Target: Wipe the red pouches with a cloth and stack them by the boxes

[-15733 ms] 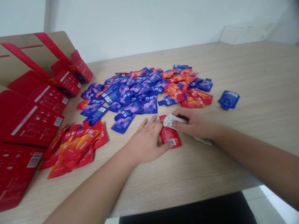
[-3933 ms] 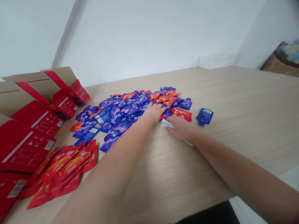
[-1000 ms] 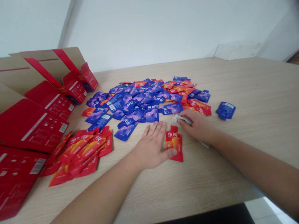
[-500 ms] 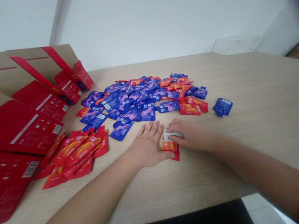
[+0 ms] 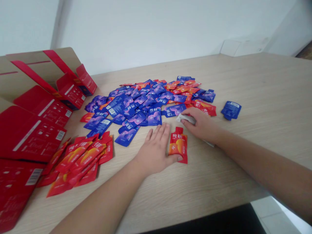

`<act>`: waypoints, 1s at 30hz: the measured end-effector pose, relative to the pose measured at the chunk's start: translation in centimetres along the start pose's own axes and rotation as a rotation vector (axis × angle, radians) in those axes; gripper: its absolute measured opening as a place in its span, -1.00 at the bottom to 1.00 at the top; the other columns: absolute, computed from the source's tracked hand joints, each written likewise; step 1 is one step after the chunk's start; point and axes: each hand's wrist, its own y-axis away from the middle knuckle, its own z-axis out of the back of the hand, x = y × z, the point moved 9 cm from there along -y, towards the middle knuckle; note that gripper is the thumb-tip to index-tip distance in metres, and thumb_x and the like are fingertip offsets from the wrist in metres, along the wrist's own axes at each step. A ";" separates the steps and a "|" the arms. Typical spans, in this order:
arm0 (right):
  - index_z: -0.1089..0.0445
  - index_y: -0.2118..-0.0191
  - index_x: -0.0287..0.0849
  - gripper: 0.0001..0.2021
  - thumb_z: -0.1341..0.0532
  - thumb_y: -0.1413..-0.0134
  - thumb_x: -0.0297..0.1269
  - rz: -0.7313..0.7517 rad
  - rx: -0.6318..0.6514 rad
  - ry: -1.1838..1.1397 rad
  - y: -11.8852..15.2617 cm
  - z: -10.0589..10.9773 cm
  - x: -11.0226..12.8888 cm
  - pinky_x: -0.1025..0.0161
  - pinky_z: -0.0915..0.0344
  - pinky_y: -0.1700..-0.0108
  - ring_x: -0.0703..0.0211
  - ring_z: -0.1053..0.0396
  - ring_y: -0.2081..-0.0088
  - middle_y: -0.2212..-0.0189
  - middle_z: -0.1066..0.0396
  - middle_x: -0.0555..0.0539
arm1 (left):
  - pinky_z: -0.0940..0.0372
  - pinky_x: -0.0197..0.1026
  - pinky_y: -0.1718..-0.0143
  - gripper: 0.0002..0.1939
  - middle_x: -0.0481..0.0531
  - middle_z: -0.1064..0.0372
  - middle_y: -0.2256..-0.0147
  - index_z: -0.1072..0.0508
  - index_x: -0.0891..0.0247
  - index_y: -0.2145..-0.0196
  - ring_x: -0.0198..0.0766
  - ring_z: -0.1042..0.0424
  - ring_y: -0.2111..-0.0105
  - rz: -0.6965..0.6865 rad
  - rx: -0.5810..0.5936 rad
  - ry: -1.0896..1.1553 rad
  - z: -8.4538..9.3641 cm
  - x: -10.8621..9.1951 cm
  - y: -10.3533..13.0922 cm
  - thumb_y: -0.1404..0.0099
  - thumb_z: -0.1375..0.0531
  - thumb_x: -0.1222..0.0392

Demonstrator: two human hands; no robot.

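Observation:
A red and orange pouch (image 5: 178, 144) with a small spout end lies flat on the table. My left hand (image 5: 154, 151) is spread flat beside it, with the thumb resting on the pouch's lower left edge. My right hand (image 5: 202, 123) is closed around a folded white tissue (image 5: 186, 119), just above and to the right of the pouch. Part of the tissue hangs out below the palm. Behind my hands lies a heap of blue and purple pouches (image 5: 146, 100) mixed with red ones. My right hand partly covers a red pouch (image 5: 207, 108) at the heap's near right edge.
At the left, a pile of red pouches (image 5: 83, 159) lies by several opened red cartons (image 5: 36, 133). One blue pouch (image 5: 231, 110) lies apart on the right. A white wall stands behind the wooden table (image 5: 263, 97), whose front edge is near me.
My right hand has lifted off the red pouch with the tissue and moved up and right, uncovering the pouch's front. My left hand has stayed nearly still.

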 end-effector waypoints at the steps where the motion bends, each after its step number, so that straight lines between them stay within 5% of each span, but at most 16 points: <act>1: -0.49 -0.09 -0.07 -0.71 -0.26 -0.34 -0.15 -0.008 0.038 -0.056 0.3 0.1 0.3 -0.02 -0.44 -0.10 -0.10 -0.52 -0.02 0.00 -0.56 -0.18 | 0.23 0.26 -0.55 0.23 0.38 0.34 -0.57 0.33 0.39 -0.59 0.15 0.27 -0.58 -0.025 -0.016 0.012 0.1 -0.2 -0.1 -0.41 -0.20 -0.45; 7: -0.54 0.00 -0.03 -0.79 -0.32 -0.29 -0.20 0.123 0.613 -0.224 3.3 -1.9 5.1 0.13 -0.43 0.03 0.04 -0.53 0.11 0.08 -0.60 -0.05 | 0.23 0.26 -0.55 0.15 0.32 0.16 -0.56 0.23 0.26 -0.59 0.12 0.11 -0.56 -0.130 0.007 0.060 0.0 -1.2 -0.7 -0.41 -0.21 -0.44; 9: -0.55 0.07 -0.07 -0.86 -0.30 -0.32 -0.24 0.150 0.705 -0.205 3.9 -2.4 5.9 0.12 -0.42 0.02 0.04 -0.53 0.12 0.11 -0.60 -0.07 | 0.21 0.26 -0.55 0.20 0.33 0.15 -0.55 0.21 0.29 -0.59 0.14 0.09 -0.56 -0.097 0.025 0.062 0.0 -1.0 -0.9 -0.37 -0.22 -0.48; 19: -0.51 0.05 -0.13 -0.82 -0.23 -0.41 -0.17 0.090 0.437 -0.001 1.6 -2.5 2.8 0.08 -0.39 -0.01 -0.05 -0.51 0.06 0.05 -0.54 -0.18 | 0.27 0.32 -0.55 0.21 0.31 0.31 -0.57 0.26 0.36 -0.60 0.15 0.25 -0.58 0.004 0.132 0.007 -0.2 -0.8 -0.8 -0.41 -0.17 -0.49; 24: -0.46 0.04 -0.11 -0.81 -0.21 -0.41 -0.14 0.017 0.332 0.132 0.5 -2.8 -0.1 0.01 -0.42 -0.02 -0.11 -0.51 0.03 0.02 -0.52 -0.19 | 0.27 0.31 -0.56 0.21 0.31 0.26 -0.57 0.30 0.36 -0.60 0.12 0.25 -0.58 0.004 0.131 -0.010 -0.4 -0.8 -0.7 -0.42 -0.17 -0.47; 30: -0.46 -0.02 -0.09 -0.78 -0.18 -0.44 -0.12 0.009 0.234 0.170 0.4 -2.1 -0.5 -0.04 -0.43 -0.04 -0.16 -0.52 -0.03 -0.03 -0.52 -0.22 | 0.24 0.26 -0.56 0.10 0.32 0.19 -0.56 0.27 0.40 -0.59 0.13 0.19 -0.57 -0.030 0.081 -0.036 -0.2 -0.8 -0.3 -0.50 -0.12 -0.39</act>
